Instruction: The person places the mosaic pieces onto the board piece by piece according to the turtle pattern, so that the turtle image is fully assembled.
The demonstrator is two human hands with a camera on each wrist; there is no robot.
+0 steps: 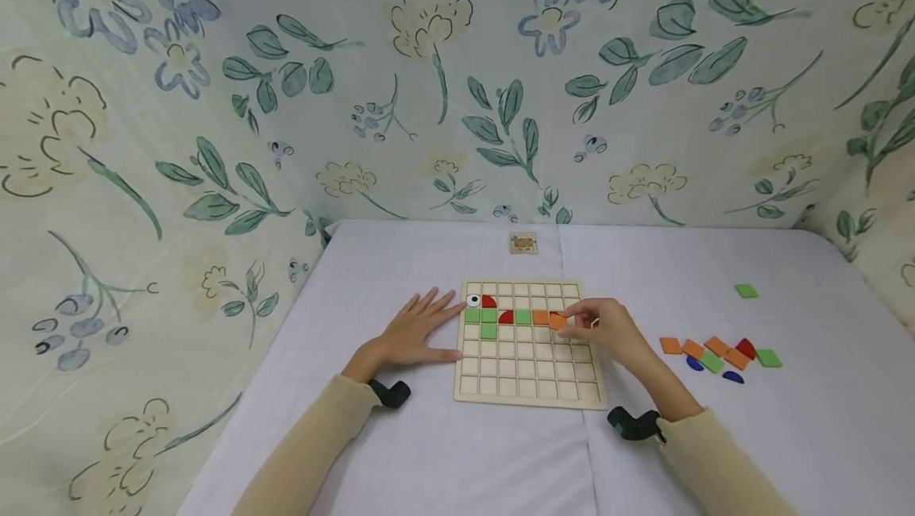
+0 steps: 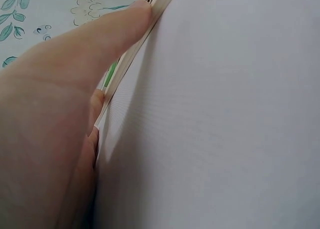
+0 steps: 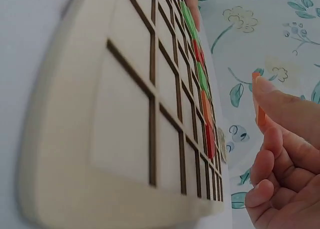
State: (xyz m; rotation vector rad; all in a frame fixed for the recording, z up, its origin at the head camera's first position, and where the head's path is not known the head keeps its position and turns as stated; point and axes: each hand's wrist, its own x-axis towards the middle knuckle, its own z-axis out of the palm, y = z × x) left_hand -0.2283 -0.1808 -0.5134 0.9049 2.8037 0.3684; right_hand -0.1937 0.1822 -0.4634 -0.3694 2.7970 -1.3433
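A square wooden grid board (image 1: 525, 385) lies on the white cloth. My left hand (image 1: 418, 333) rests flat at its left side, fingers spread, with thumb and forefinger at the edge. Between thumb and fingertips my right hand (image 1: 608, 329) pinches an orange square tile (image 3: 258, 100), held just over the board. Below it, partly hidden in the head view, a red tile (image 3: 210, 141) sits in a cell. Along the same row are an orange tile (image 1: 540, 317), a green tile (image 1: 523, 317) and a red quarter-round tile (image 1: 507, 317). An eye tile (image 1: 473, 301) lies at the upper left.
Loose tiles lie right of the board: several orange squares (image 1: 670, 346), green ones (image 1: 769, 358), a red one (image 1: 747, 348) and blue half-rounds (image 1: 733, 377). A lone green tile (image 1: 746, 290) is farther back. Behind the board lies a small picture card (image 1: 523, 243).
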